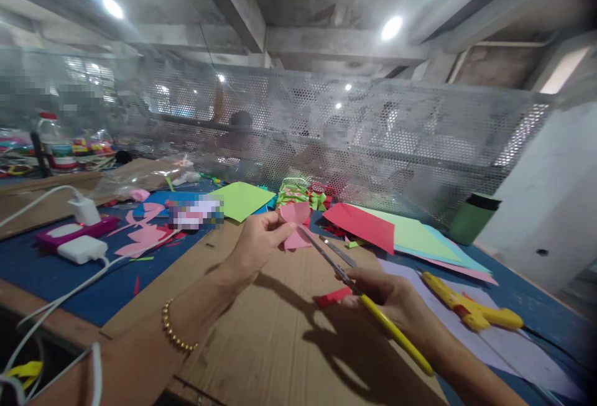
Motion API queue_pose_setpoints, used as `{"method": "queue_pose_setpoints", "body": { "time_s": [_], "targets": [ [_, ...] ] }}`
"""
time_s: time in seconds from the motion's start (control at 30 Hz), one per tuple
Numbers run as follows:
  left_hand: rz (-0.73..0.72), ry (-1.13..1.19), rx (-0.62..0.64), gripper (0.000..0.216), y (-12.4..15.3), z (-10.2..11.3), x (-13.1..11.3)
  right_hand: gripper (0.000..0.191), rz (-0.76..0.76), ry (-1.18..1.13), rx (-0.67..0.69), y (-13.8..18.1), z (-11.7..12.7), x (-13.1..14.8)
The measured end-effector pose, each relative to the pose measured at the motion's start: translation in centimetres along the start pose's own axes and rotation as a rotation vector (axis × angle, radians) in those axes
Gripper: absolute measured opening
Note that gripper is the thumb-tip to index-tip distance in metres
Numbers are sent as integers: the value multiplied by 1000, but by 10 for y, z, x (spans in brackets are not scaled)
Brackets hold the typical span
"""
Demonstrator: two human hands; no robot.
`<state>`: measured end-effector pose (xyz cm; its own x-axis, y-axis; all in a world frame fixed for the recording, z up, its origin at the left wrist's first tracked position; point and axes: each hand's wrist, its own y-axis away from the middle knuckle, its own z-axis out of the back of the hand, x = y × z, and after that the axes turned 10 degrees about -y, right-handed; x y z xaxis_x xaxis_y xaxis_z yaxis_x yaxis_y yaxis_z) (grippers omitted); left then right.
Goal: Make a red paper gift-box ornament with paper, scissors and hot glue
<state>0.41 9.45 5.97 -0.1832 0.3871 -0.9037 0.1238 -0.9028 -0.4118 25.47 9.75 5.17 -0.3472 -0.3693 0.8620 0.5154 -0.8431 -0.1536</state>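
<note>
My left hand (254,245) pinches a small pink paper piece (295,224) and holds it up above a brown cardboard sheet (261,344). My right hand (392,303) grips yellow-handled scissors (345,278). Their blades are parted, with the tips reaching the lower edge of the pink paper. A small red paper strip (333,297) lies on the cardboard just beside my right hand.
Red (361,224), green and light blue paper sheets lie fanned at the back right, a green sheet (240,199) at the back centre. A yellow glue gun (471,309) rests on the right. White chargers (83,249) and cables sit left. A perforated metal screen (373,138) backs the table.
</note>
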Motion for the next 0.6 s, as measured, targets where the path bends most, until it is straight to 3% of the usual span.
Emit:
{"method": "queue_pose_setpoints", "body": {
  "time_s": [0.6],
  "targets": [
    [25, 30, 2, 20, 2, 0, -4, 26, 10, -24, 1, -1, 3, -10]
  ]
}}
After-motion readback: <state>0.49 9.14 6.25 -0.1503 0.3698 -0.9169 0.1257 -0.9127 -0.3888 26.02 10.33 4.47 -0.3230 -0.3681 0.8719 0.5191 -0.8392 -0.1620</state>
